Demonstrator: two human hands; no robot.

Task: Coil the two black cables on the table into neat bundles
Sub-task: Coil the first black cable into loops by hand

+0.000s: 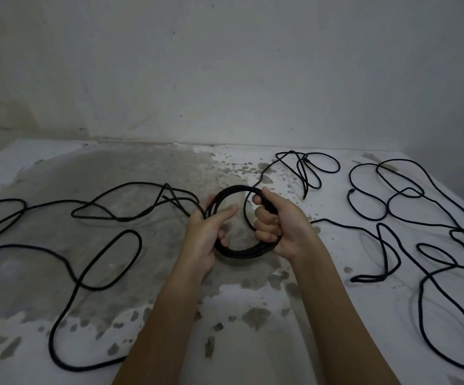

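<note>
While both hands worked at mid-table, overall progress: early stage, by my judgement. One bundle was part-formed, none was finished, and most of the cable length lay uncoiled.
Table: flat white-painted table (253, 343), worn to grey patches, carried all the loose cable.
Right-side cable: long, thin, black right-side cable (420, 309) lay in loose overlapping loops across the right half. No turns were gathered, so all of it was judged outstanding.
Left-side cable: long, thin, black left-side cable (141, 241) lay in open wandering loops across the left half. One run led to the coil's left edge, so this length appeared to be the one being taken up, with much of it yet to feed in.
Far tangle: small black far tangle (305, 160) lay beyond the right hand. A strand ran from it towards the coil's top. Which cable it belonged to could not be confirmed.
Coil: round black coil (242, 254) of several stacked turns sat at centre between the two hands, apparently raised off the surface, with its opening towards the camera.
Left hand: left hand (206, 240) gripped the coil's left side, fingers round from behind and thumb laid straight across the opening.
Right hand: right hand (289, 229) gripped the coil's right side, fingers curled tight round the turns.
</note>
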